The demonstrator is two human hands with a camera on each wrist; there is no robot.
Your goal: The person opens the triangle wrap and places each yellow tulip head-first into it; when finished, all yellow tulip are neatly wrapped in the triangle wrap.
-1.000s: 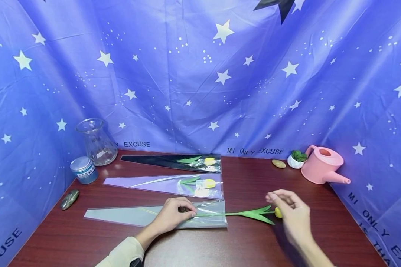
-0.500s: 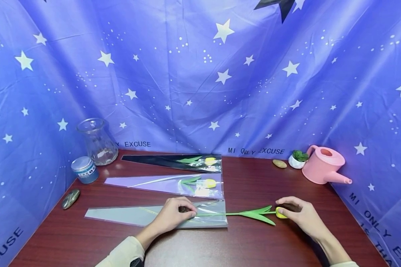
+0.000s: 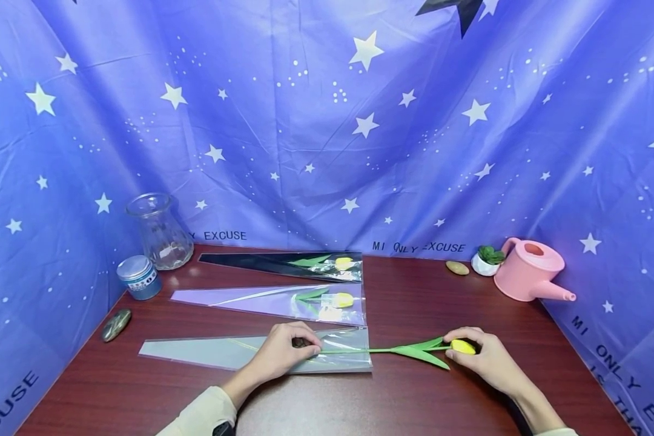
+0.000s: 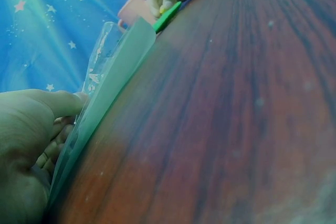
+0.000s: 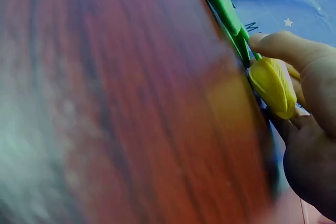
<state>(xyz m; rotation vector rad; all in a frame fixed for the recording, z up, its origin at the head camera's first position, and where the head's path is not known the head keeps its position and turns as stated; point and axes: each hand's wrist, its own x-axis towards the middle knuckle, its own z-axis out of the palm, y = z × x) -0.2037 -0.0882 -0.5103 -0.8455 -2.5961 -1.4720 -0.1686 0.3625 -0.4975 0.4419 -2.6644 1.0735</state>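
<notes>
A yellow tulip (image 3: 462, 347) (image 5: 273, 85) with green leaves (image 3: 422, 351) lies on the dark wooden table (image 3: 360, 399). Its thin stem (image 3: 349, 350) reaches into the wide mouth of a clear grey sleeve (image 3: 207, 352) (image 4: 115, 72). My right hand (image 3: 485, 358) (image 5: 310, 129) curls its fingers round the yellow bud. My left hand (image 3: 283, 351) (image 4: 26, 145) lies on the sleeve near its mouth; the thumb is on top and the fingers are curled at the plastic where the stem ends.
Behind lie a purple sleeve (image 3: 261, 300) and a black sleeve (image 3: 261, 263), each with a tulip inside. A glass vase (image 3: 160, 233), a tin (image 3: 138, 277) and a stone (image 3: 115, 324) stand at the left. At the right are a pink watering can (image 3: 528, 269) and a small potted plant (image 3: 487, 260).
My right hand has come down from above the flower and closed its fingers round the yellow bud. The left hand and the sleeve have stayed put.
</notes>
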